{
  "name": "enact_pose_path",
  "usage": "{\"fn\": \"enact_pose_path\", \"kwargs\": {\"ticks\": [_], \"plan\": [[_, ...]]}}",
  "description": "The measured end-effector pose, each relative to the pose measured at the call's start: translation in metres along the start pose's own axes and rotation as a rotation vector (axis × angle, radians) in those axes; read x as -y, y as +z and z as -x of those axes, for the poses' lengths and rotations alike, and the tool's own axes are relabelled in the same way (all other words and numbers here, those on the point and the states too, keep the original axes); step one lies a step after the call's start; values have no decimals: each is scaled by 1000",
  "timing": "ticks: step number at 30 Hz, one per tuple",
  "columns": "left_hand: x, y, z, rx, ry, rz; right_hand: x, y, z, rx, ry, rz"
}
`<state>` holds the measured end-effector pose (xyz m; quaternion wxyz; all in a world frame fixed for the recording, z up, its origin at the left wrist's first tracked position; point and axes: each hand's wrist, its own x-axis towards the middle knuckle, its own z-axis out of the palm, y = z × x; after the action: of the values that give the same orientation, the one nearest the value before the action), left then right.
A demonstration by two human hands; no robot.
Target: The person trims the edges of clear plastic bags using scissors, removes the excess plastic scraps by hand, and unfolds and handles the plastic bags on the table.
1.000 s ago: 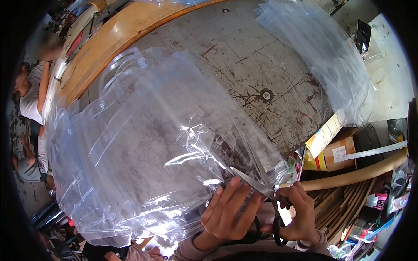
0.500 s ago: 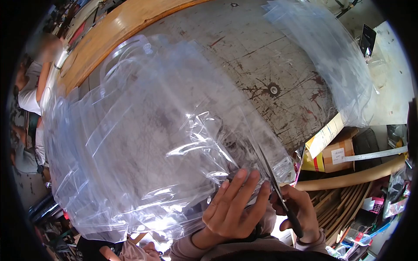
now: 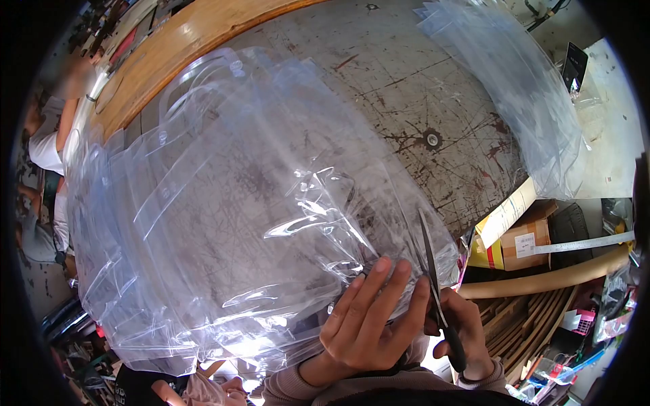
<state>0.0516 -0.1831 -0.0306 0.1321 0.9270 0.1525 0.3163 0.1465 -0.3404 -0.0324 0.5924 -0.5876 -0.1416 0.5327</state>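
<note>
A wide stack of clear plastic sheets (image 3: 223, 183) covers the left and middle of the scratched grey table (image 3: 379, 68). My left hand (image 3: 372, 318) lies on the near right part of the sheets with its fingers stretched out. Just beside it, my right hand (image 3: 468, 331) is wrapped round the black handle of long-bladed scissors (image 3: 431, 264). Their blades point away from me, along the right edge of the plastic. Whether the plastic lies between the blades, I cannot tell.
More clear sheets (image 3: 514, 88) are piled at the far right, near a black phone (image 3: 574, 66). Below are a cardboard box (image 3: 527, 238), a brown tube (image 3: 548, 276) and wooden strips (image 3: 531, 321). A wooden board (image 3: 196, 34) borders the table. People sit at the left.
The scissors have swung more upright, and their tip has shifted right toward the sheet's edge. My left hand stays on the plastic, almost unmoved.
</note>
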Motion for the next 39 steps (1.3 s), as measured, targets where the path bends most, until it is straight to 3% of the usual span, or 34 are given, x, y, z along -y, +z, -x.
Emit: {"fn": "enact_pose_path", "kwargs": {"ticks": [29,39], "plan": [[2,1,2,-4,27,-27,8,-4,-7,-20,-40,181],[0,-1,1,9,1,-5,12,4,-9,-57,-17,10]]}}
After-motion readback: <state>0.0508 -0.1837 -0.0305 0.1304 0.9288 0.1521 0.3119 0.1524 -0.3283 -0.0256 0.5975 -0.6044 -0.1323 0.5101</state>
